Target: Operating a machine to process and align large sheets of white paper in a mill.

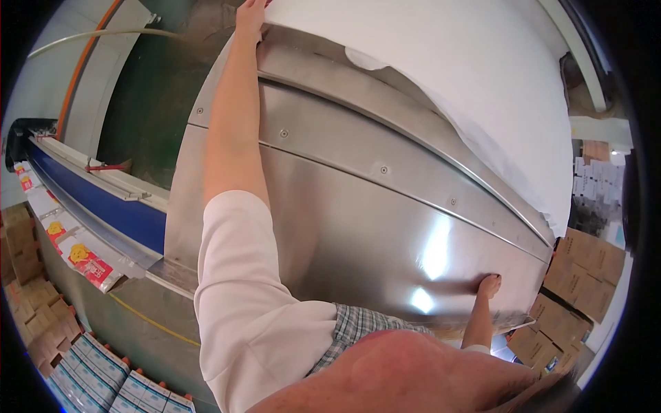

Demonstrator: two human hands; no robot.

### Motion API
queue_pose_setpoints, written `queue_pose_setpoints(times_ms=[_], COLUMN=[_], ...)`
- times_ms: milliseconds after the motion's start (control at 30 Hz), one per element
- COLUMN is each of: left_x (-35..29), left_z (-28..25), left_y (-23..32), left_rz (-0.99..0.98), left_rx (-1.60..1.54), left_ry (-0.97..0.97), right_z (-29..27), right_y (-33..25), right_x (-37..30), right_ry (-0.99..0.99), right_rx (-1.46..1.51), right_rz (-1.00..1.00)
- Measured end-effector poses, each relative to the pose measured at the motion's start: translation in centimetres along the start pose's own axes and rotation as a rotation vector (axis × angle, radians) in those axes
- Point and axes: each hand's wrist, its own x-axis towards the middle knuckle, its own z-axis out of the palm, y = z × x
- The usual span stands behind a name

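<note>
The white sheet (482,55) spreads over the far upper part of the steel machine (330,213), its near edge hanging in a loose curve above the ridged metal and running down to a drooping corner at the right. It looks thin, soft and light for its spread, likely to sag or ripple rather than stay stiff, and not fragile; over smooth metal it would probably slide easily. The hem seems the best place to take hold, a gathered pinch at a corner or along the edge giving more control than a flat palm.

The left hand (252,12) reaches far up to the sheet's upper left edge, but the frame cuts off its fingers, so I cannot tell how far open it is or whether it grips the cloth. The right hand (489,286) is loosely curled at the bare lower steel, well apart from the sheet, with nothing visible in it; its exact opening is unclear.

Cardboard cartons (585,268) stack at the right, with white-and-blue cartons (89,372) at lower left and red-and-white packages (86,258) lining the blue belt (96,196); their contents are hidden
</note>
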Motion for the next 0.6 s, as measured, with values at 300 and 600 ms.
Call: queue_pose_setpoints(times_ms=[300, 600], left_x=[1.5, -3.3], left_z=[-0.2, -0.2], left_y=[-1.7, 1.4], left_rz=[-0.244, -0.273], left_rx=[-0.114, -0.055], left_ry=[-0.142, -0.232], right_z=[1.3, -0.2], right_y=[1.3, 0.3], right_x=[1.0, 0.2], right_ry=[0.054, 0.050], right_rx=[0.017, -0.061], right_rz=[-0.012, 0.073])
